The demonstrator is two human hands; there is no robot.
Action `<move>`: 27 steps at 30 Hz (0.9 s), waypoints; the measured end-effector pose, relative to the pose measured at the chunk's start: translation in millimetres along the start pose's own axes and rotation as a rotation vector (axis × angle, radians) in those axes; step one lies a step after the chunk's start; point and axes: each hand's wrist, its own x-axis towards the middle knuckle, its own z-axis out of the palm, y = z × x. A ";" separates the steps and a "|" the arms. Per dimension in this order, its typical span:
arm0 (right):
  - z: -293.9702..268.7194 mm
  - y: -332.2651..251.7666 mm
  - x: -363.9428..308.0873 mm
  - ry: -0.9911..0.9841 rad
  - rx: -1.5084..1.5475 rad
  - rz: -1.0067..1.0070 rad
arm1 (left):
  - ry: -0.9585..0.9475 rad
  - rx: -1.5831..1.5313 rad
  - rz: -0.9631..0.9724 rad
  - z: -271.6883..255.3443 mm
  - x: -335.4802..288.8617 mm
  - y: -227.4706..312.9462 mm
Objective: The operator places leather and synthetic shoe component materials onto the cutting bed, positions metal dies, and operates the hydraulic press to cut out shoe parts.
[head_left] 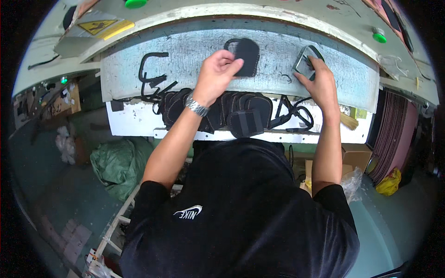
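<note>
My left hand (214,76), with a metal watch on its wrist, is closed on the edge of a flat black fabric piece (248,56) with one rounded end. This piece is over the scuffed pale cutting board (194,51). Farther right, my right hand (322,83) grips a metal cutting die (302,66), a rounded frame of thin walls, at the board's right part. Behind the black piece a dark curved strip (230,43) partly shows. Nearer my body, several stitched black pieces (222,111) lie overlapping on the white ledge (132,123).
Dark cut-out scraps (149,76) lie at the board's left; more strip scraps (294,113) sit right of the pile. A brush (348,121) rests on the ledge's right. Machine housing with green buttons (379,36) borders the far side. Stacked sheets (391,134) stand at right.
</note>
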 end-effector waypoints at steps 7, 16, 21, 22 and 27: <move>-0.3 -15.5 -4.4 0.294 0.155 -0.082 | -0.076 -0.362 0.017 -11.2 -20.6 32.2; 24.6 -70.1 4.7 0.101 0.448 -0.193 | -0.089 -0.172 0.207 12.5 -35.3 109.1; 59.9 -72.4 15.2 0.151 0.135 -0.232 | -0.018 -0.190 0.548 5.8 11.3 216.1; 65.5 -69.8 17.7 0.167 0.097 -0.202 | -0.028 -0.185 0.502 5.9 10.9 229.1; 91.1 -66.6 24.1 0.171 0.087 -0.139 | 0.191 0.149 0.373 -10.8 -23.8 186.9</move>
